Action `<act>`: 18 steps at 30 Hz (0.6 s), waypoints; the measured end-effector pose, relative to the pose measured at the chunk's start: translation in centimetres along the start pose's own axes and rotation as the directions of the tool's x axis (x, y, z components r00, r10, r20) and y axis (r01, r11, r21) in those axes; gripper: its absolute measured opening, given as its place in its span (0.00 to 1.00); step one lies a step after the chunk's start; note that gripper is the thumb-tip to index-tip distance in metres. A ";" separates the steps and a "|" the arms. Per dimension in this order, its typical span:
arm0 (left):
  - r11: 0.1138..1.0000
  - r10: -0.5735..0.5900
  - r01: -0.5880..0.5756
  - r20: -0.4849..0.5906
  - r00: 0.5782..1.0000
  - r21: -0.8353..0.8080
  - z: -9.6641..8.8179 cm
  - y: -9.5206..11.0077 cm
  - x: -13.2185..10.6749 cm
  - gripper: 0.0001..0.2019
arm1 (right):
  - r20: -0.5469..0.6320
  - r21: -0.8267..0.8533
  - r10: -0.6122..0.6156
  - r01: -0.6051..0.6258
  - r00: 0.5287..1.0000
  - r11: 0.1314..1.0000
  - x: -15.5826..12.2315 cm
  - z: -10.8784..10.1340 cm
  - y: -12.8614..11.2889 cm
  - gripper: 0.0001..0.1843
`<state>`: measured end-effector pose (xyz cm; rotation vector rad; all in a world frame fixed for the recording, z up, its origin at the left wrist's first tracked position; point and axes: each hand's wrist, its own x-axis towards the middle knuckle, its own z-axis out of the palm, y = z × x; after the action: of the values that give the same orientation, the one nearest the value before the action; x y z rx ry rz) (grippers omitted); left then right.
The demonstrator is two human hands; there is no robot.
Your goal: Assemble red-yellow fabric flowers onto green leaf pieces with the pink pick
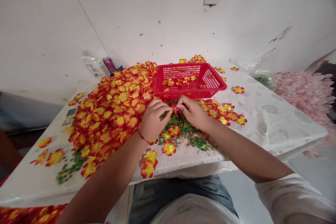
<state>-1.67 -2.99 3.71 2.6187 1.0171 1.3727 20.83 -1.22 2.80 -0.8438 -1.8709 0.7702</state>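
Observation:
My left hand [153, 119] and my right hand [193, 112] meet at the table's middle, both pinched on one small red and yellow cloth flower [175, 109]. A red string circles my left wrist. Beneath the hands lies a heap of small green plastic pieces [189, 133]. A large pile of the same red and yellow flowers [112, 112] spreads to the left of my left hand. Just behind the hands stands a red plastic basket [187, 81] with a few flowers inside.
The table [273, 119] wears a pale patterned cover. Loose flowers [228, 113] lie right of the hands and near the front edge [148, 162]. A clear bag and a pink can [109, 65] sit by the wall. Pink flowers [304, 94] pile at the right.

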 end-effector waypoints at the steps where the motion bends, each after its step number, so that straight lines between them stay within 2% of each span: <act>1: 1.000 -0.007 0.007 0.003 1.000 -0.008 0.0 0.0 0.0 0.07 | 0.003 0.008 0.004 -0.004 1.000 1.000 0.1 0.1 0.0 0.22; 11: 0.999 0.004 -0.006 0.039 0.999 0.045 0.0 -0.2 -0.2 0.07 | 0.005 0.049 0.030 -0.030 1.000 0.998 0.5 0.7 0.6 0.31; 15: 0.993 0.000 -0.008 0.064 0.998 0.116 -0.3 -0.1 -0.2 0.07 | 0.022 0.085 0.058 -0.060 0.998 0.995 0.4 0.4 0.2 0.30; 18: 0.996 -0.028 0.024 0.040 0.999 0.088 -0.2 -0.6 -0.3 0.07 | 0.045 0.137 0.087 -0.092 0.995 0.986 0.3 -0.1 -0.1 0.27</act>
<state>-2.25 -2.78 3.47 2.6725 1.1274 1.2925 20.76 -1.06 3.05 -0.8334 -1.7997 0.9679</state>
